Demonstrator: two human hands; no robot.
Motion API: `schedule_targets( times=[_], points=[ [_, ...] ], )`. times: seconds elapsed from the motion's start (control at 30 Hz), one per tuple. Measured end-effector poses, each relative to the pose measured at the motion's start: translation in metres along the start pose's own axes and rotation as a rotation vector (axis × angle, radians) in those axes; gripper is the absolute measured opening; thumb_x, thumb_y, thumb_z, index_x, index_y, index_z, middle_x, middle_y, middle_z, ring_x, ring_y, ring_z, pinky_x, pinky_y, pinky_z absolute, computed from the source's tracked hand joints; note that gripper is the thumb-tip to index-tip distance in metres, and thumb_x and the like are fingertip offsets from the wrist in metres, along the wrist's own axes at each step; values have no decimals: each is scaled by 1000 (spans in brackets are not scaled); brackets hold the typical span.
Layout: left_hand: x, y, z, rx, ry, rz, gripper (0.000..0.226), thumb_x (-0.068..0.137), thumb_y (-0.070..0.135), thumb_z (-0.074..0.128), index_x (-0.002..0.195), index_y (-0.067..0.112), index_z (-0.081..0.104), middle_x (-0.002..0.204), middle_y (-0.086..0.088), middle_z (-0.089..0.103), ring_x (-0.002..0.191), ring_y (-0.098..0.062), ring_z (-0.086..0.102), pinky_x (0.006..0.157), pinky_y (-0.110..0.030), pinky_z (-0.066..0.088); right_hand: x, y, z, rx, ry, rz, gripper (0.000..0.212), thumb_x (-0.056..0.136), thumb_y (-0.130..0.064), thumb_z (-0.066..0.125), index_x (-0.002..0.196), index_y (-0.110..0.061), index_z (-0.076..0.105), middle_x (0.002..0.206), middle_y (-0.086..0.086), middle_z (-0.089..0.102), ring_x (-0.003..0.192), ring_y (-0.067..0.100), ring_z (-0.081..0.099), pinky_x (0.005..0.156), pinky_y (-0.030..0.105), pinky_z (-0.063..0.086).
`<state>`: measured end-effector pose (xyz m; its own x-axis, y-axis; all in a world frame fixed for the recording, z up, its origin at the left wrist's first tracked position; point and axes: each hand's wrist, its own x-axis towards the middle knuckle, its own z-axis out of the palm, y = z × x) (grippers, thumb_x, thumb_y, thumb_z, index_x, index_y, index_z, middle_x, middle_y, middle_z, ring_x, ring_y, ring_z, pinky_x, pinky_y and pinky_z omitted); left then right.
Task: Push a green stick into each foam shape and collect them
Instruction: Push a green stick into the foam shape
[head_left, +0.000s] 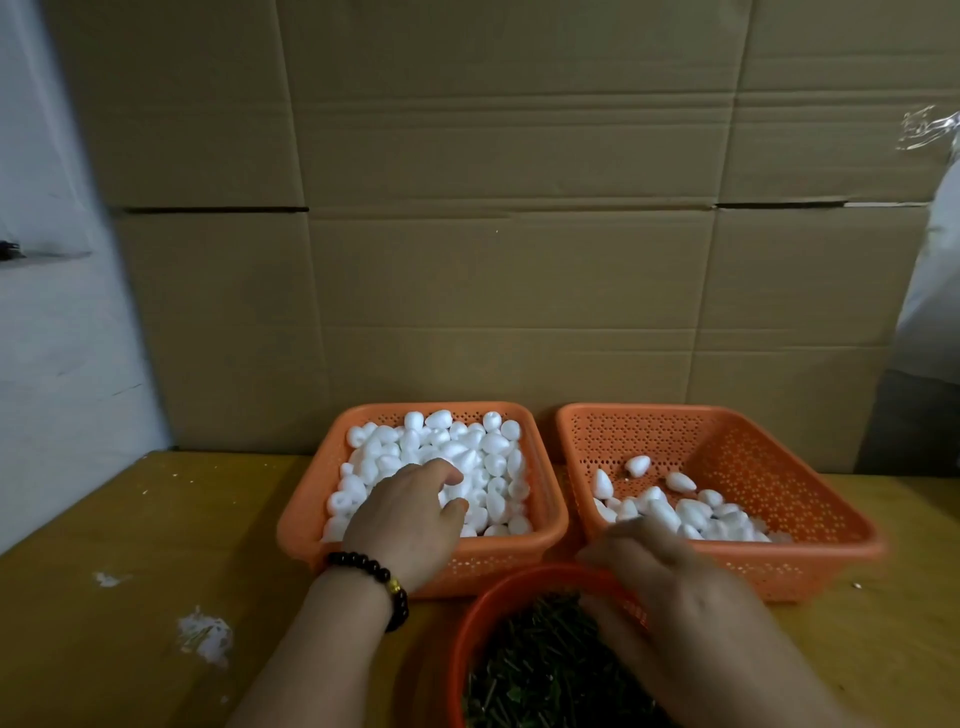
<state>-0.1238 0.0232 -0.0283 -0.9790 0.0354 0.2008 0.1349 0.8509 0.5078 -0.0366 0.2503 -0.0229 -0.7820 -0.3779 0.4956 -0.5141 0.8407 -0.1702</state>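
Green sticks (545, 670) fill the red bowl (467, 639) at the table's (104, 649) near edge. Blurry right hand (670, 587) above: grip unclear. Left hand (410, 514) curls into foam shapes (467, 441) in the left basket (306, 514).

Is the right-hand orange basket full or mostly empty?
Mostly empty. In the right basket the white foam shapes cover only the near-left part of the floor, and the perforated bottom shows bare elsewhere.
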Motion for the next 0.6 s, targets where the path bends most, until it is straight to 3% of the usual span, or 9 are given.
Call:
schedule_targets(
  times=[0.1,0.17,0.23,0.4,0.6],
  points=[
    [20,-6,-7,46,-146,-50,35,93,36,49,128,33,52,124,10,55,91,0,54,74,-19,42,-4,-8,14,-47,-322,5,57,81,-63,53,133,-44,38,131,-24,41,120,3,45,101,27,42],
    [31,-8,-10,88,-233,-74,37,93,35,50,130,31,52,126,7,54,97,-4,55,82,-21,44,-5,-11,21,-80,-483,5,52,90,-54,49,137,-44,28,135,-17,38,129,9,39,108,33,35],
    [40,-8,-12,183,-312,-71,41,91,34,53,132,30,51,129,5,53,106,-10,52,91,-23,42,-8,-13,29,-62,-492,-30,44,97,-46,42,138,-45,27,132,-12,40,127,9,41,106,32,36],
    [51,-1,-12,367,-516,-25,56,86,32,65,139,26,46,140,2,49,121,-15,51,95,-26,45,-11,-12,38,-130,-528,-85,40,98,-50,32,137,-44,28,129,-1,44,127,15,39,108,36,31],
    [53,19,-10,521,-542,49,53,91,27,60,142,24,44,136,-1,53,118,-18,54,94,-29,47,-7,-18,38,-131,-484,-113,35,99,-44,35,133,-34,39,120,1,48,118,16,46,103,30,33]
  ],
)
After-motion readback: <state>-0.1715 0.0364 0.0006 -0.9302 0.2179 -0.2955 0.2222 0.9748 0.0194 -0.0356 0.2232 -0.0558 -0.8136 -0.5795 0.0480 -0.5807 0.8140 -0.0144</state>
